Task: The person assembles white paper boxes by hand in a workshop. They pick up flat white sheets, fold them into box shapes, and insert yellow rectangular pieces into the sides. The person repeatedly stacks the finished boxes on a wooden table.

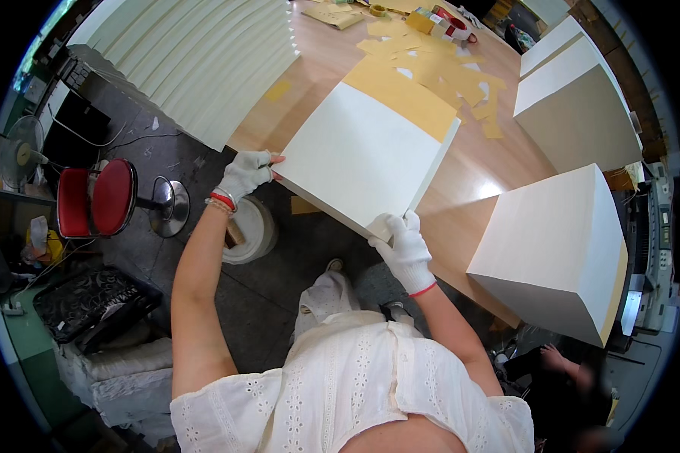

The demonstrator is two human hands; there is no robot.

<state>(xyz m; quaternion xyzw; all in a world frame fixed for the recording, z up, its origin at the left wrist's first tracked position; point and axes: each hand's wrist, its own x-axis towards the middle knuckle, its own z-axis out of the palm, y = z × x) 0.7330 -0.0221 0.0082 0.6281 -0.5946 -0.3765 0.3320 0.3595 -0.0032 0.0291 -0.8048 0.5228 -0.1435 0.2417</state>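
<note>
A white, square, box-like piece (359,155) with shallow sides rests at the near edge of the wooden table, partly jutting over it. My left hand (245,174), in a white knit glove with bare fingertips showing, grips its left corner. At the near right corner my right hand (405,247), gloved in white with a red cuff, has its fingers closed on the edge. The underside of the piece is hidden. Just beyond its far edge lies a yellow sheet (400,97).
Stacked white panels (196,64) stand at the far left. White blocks (544,226) line the right side. Yellow paper pieces (461,75) and tape rolls (457,30) lie farther back. A white bucket (253,234) and red stool (113,196) stand left; another person (559,370) is lower right.
</note>
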